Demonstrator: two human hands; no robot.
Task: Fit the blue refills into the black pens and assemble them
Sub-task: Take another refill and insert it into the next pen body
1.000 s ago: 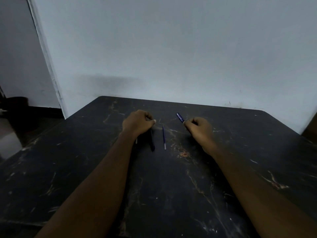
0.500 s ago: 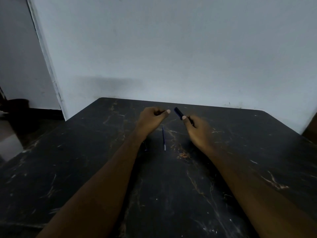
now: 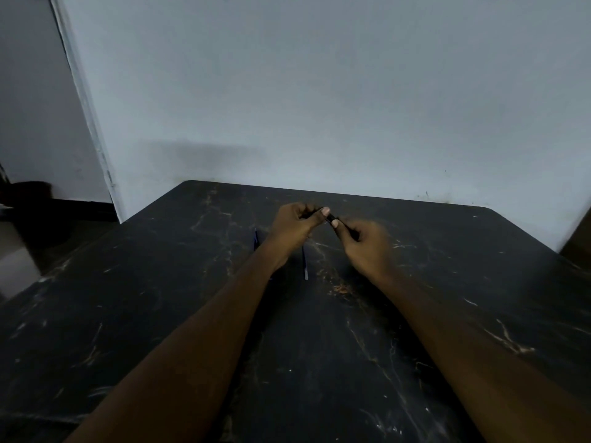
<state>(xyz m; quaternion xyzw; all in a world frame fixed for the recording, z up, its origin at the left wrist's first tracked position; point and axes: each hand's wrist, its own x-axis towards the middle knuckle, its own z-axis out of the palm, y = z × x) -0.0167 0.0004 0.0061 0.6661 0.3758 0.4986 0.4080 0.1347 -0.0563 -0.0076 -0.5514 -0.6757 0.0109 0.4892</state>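
Note:
Both hands meet above the far middle of the black marbled table [image 3: 160, 314]. My left hand [image 3: 295, 227] and my right hand [image 3: 364, 244] pinch the two ends of one black pen [image 3: 330, 218], of which only a short dark piece shows between the thumbs. A blue refill [image 3: 305, 262] lies on the table just below the hands, pointing towards me. Another thin blue refill [image 3: 255, 239] lies to the left, partly behind my left wrist.
A pale wall rises right behind the table's far edge. At the left a door frame [image 3: 89, 123] opens onto a dark floor. A brown object [image 3: 579, 238] stands past the table's right edge.
My left hand lifted off the table and moved right and up to meet my right hand. Both now grip the pen, which the right hand alone held before.

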